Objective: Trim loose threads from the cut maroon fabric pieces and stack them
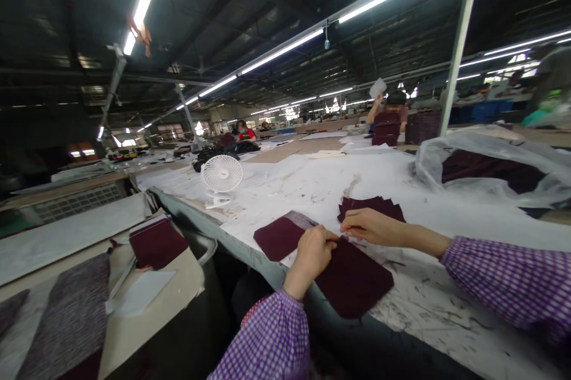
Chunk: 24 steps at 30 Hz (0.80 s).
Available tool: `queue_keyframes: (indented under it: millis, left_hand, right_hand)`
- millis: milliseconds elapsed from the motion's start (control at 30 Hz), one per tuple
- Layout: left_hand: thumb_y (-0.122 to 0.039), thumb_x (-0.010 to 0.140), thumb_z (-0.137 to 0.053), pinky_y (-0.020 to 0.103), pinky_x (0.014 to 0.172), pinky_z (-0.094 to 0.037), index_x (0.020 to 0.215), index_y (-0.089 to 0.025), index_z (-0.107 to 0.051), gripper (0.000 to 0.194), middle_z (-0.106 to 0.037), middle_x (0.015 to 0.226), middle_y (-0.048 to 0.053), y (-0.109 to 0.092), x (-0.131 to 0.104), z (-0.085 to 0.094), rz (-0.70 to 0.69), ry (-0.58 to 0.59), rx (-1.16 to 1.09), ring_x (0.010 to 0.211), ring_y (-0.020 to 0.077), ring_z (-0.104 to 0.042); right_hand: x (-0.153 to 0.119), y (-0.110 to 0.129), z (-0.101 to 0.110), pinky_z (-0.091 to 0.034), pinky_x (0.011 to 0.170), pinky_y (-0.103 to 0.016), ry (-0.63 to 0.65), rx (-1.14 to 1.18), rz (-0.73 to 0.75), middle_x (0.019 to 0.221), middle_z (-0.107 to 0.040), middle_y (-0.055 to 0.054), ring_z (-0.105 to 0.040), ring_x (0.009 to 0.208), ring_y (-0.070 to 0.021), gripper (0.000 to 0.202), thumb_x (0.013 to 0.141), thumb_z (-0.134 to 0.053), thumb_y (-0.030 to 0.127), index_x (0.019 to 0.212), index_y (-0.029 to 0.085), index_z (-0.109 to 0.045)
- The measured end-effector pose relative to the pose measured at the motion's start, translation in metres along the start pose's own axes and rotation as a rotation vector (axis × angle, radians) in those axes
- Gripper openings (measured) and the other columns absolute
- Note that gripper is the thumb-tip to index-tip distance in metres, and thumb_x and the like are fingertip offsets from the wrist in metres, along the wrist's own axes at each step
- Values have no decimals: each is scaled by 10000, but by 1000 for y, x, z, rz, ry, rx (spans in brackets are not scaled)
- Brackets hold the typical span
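Note:
A dark maroon fabric piece (357,282) with cut-off corners lies in front of me, its near end reaching over the table edge. My left hand (314,252) is closed, thumb and fingers pinching this piece at its upper left edge. At its top corner my right hand (372,226) is closed too, fingertips pinched on the fabric; the exact grip is small and partly hidden. Left of my left hand is another maroon piece (277,238) with a grey patch beside it. Behind my right hand lies a fanned pile of maroon pieces (379,206).
A white fan (222,174) stands on the paper-covered table (294,181). On the right, a clear plastic bag (428,160) holds dark fabric. At lower left, a side surface carries a maroon stack (158,243) and grey fabric (74,308). Farther back, a person (395,103) stands behind maroon stacks.

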<state>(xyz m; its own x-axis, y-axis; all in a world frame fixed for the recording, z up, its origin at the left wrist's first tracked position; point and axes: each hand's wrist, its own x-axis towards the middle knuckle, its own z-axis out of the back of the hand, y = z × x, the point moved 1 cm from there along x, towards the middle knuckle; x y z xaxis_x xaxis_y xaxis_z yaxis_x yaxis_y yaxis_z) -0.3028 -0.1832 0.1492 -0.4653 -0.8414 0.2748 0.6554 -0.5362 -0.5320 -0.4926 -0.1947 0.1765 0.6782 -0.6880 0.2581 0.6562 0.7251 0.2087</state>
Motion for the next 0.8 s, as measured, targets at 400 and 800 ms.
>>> queue_keyframes:
  millis: [400, 800]
  left_hand:
    - [-156, 799, -572, 265, 837, -441, 1009, -231, -713, 264, -670, 946, 37, 0, 9, 0, -12, 55, 116, 914, 187, -597]
    - [-157, 825, -562, 255, 799, -438, 976, -221, -709, 221, -638, 897, 31, 3, 6, -4, -78, 1, 146, 865, 168, -590]
  right_hand:
    - [8, 1, 0, -403, 674, -237, 89, -102, 89, 768, -605, -57, -534, 676, -128, 245, 874, -411, 166, 796, 140, -642]
    - [4, -8, -16, -377, 619, -278, 72, -386, 190, 779, -575, -62, -500, 657, -150, 220, 905, -376, 142, 852, 121, -589]
